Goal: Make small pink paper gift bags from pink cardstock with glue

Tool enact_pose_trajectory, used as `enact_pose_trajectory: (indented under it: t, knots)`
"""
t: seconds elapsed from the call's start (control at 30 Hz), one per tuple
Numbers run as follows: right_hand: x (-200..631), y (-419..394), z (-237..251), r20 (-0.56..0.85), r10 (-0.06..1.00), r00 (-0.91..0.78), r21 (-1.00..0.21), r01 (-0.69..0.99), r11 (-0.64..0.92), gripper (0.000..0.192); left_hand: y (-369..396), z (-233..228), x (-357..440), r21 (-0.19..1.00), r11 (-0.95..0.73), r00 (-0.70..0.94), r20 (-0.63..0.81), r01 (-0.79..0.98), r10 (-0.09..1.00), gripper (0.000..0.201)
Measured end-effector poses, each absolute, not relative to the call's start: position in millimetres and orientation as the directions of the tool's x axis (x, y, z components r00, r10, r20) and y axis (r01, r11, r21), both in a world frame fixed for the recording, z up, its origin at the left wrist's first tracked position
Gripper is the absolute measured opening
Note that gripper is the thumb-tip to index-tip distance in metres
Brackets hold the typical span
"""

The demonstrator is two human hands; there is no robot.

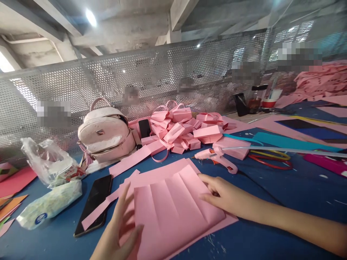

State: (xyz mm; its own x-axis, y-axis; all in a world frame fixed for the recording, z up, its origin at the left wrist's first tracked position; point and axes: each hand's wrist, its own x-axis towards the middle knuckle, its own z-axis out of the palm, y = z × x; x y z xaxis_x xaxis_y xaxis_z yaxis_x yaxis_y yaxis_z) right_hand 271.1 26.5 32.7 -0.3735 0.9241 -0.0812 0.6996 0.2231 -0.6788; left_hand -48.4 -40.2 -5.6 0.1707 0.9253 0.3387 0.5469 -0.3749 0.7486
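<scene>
This is a craft workshop, a shared production floor rather than a home. A long blue-covered worktable (284, 187) runs under a bare concrete ceiling with exposed beams and a round lamp (91, 17). Along the far edge of the table stands a grey perforated metal screen (151, 72), with other workplaces dimly visible behind it. On the table, just in front of the screen, lies a heap of small folded pink paper bags with handles (181, 130). Right of the heap rests a pink hot-glue gun (217, 159), and beyond it lie loose sheets of coloured card (292, 142). Further right of the heap, more cut pink paper is piled (322, 83).
</scene>
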Motion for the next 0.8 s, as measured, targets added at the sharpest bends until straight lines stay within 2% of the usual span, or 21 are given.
enact_pose_trajectory:
  t: [0.03, 0.1, 0.13, 0.2, 0.3, 0.37, 0.43, 0.5, 0.57, 0.63, 0.7, 0.8]
  knots:
    - [271, 27, 33, -0.110, 0.924, -0.367, -0.667, 0.716, 0.205, 0.034, -37, -1, -47, 0.624, -0.439, 0.203, 0.415, 0.646, 0.887, 0.061]
    - [271, 28, 32, -0.140, 0.930, -0.339, -0.636, 0.751, 0.178, 0.062, -33, 4, -42, 0.308, -0.570, 0.370, 0.516, 0.762, 0.773, 0.053]
    - [271, 28, 32, -0.147, 0.931, -0.335, -0.623, 0.762, 0.176, 0.070, -31, 3, -38, 0.146, -0.639, 0.486, 0.530, 0.755, 0.695, 0.050]
    - [270, 29, 32, -0.158, 0.921, -0.356, -0.602, 0.774, 0.196, 0.076, -27, -5, -29, -0.123, -0.766, 0.704, 0.507, 0.631, 0.497, 0.046]
    - [269, 32, 35, -0.192, 0.905, -0.381, -0.558, 0.801, 0.218, 0.076, -20, -17, -16, -0.338, -0.788, 0.793, 0.536, 0.515, 0.289, 0.045]
    - [269, 35, 39, -0.225, 0.899, -0.376, -0.478, 0.846, 0.234, 0.076, -15, -19, -11, -0.403, -0.801, 0.861, 0.441, 0.443, 0.254, 0.044]
    - [270, 39, 42, -0.191, 0.905, -0.380, -0.368, 0.882, 0.293, 0.077, -11, -19, -12, -0.420, -0.806, 0.883, 0.398, 0.416, 0.248, 0.043]
    - [269, 45, 45, -0.023, 0.901, -0.432, -0.268, 0.871, 0.411, 0.077, -9, -19, -14, -0.419, -0.796, 0.871, 0.419, 0.437, 0.257, 0.044]
    - [264, 52, 47, 0.178, 0.832, -0.525, -0.222, 0.803, 0.554, 0.069, -8, -21, -17, -0.425, -0.781, 0.861, 0.431, 0.457, 0.270, 0.048]
    - [257, 57, 45, 0.263, 0.715, -0.648, -0.251, 0.669, 0.699, 0.058, -7, -24, -18, -0.436, -0.774, 0.864, 0.422, 0.459, 0.274, 0.050]
    - [250, 61, 40, 0.241, 0.581, -0.777, -0.338, 0.494, 0.801, 0.053, -8, -28, -18, -0.428, -0.775, 0.860, 0.425, 0.465, 0.282, 0.048]
    - [249, 63, 28, 0.181, 0.434, -0.883, -0.435, 0.324, 0.840, 0.059, -11, -37, -15, -0.333, -0.748, 0.785, 0.483, 0.574, 0.388, 0.046]
